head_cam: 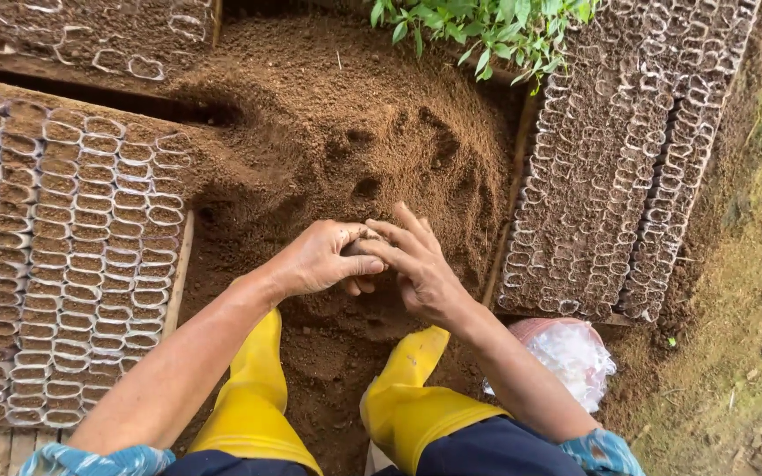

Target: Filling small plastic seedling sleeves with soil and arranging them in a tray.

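My left hand (319,258) and my right hand (418,264) meet over a mound of brown soil (346,132). Between the fingers sits a small soil-filled plastic seedling bag (362,245), mostly hidden by both hands. My left hand cups it from the left; my right hand's fingers press on its top from the right. Both forearms reach forward from the bottom of the view.
Rows of small soil-filled seedling bags stand packed at the left (72,264) and at the right (610,176). Green seedlings (487,26) grow at the top. My yellow rubber boots (399,405) rest on the soil. A bundle of clear plastic bags (566,353) lies at the right, grass beyond.
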